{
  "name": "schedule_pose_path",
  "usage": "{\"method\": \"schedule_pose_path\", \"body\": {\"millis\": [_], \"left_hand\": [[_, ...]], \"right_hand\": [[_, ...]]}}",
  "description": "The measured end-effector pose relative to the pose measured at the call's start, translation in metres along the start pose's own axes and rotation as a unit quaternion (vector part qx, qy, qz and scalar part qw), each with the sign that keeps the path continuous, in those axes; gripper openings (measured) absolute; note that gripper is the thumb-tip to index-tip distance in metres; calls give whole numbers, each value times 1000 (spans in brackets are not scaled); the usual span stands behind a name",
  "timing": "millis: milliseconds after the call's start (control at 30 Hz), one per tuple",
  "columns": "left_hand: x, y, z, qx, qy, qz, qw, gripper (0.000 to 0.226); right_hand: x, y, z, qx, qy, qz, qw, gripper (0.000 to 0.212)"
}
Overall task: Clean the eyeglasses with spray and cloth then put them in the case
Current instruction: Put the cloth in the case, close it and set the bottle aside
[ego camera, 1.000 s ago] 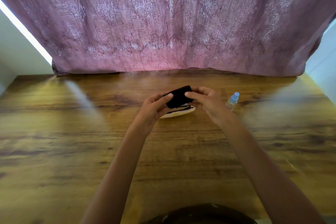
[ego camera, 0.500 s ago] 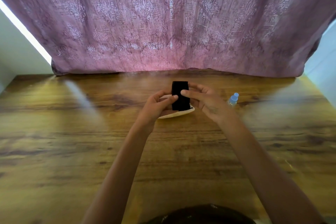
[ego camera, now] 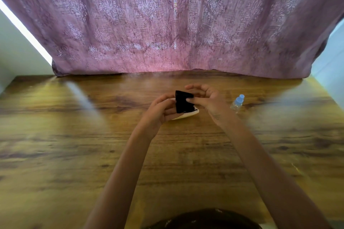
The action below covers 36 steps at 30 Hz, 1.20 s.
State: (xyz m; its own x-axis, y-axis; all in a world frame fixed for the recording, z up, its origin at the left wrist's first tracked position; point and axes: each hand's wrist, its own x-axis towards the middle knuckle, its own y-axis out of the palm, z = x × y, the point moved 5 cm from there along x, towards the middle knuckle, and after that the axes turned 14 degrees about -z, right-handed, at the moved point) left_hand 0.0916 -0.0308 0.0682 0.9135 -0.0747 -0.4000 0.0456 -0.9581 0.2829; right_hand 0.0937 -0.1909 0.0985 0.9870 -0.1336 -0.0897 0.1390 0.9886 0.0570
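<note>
A small black cloth (ego camera: 183,101) is held upright above the table between both hands. My left hand (ego camera: 161,109) grips its lower left side, and my right hand (ego camera: 208,98) pinches its upper right corner with thumb and fingers. Right under the cloth lies a white eyeglass case (ego camera: 188,115), mostly hidden by the cloth and my left hand. A dark strip shows inside the case at its right end; I cannot tell whether it is the eyeglasses. A small clear spray bottle (ego camera: 237,103) with a blue cap stands to the right of my right hand.
The wooden table (ego camera: 93,145) stretches wide on both sides of the hands. A mauve patterned curtain (ego camera: 167,24) hangs along the table's far edge. Pale walls stand at the left and right.
The black cloth has turned from lying crosswise between my fingers to standing upright. My right hand has shifted to its upper right corner. The case and bottle have stayed put.
</note>
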Motion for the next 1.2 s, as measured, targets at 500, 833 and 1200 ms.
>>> {"method": "schedule_pose_path", "body": {"millis": [500, 833, 1200], "left_hand": [[-1, -8, 1, 27, 20, -5, 999, 28], [8, -16, 0, 206, 150, -105, 961, 24], [38, -55, 32, 351, 106, -153, 918, 132]], "right_hand": [[1, 5, -5, -145, -111, 44, 982, 34], [3, 0, -30, -49, 60, -13, 997, 14], [14, -16, -43, -174, 58, -111, 977, 19]]}}
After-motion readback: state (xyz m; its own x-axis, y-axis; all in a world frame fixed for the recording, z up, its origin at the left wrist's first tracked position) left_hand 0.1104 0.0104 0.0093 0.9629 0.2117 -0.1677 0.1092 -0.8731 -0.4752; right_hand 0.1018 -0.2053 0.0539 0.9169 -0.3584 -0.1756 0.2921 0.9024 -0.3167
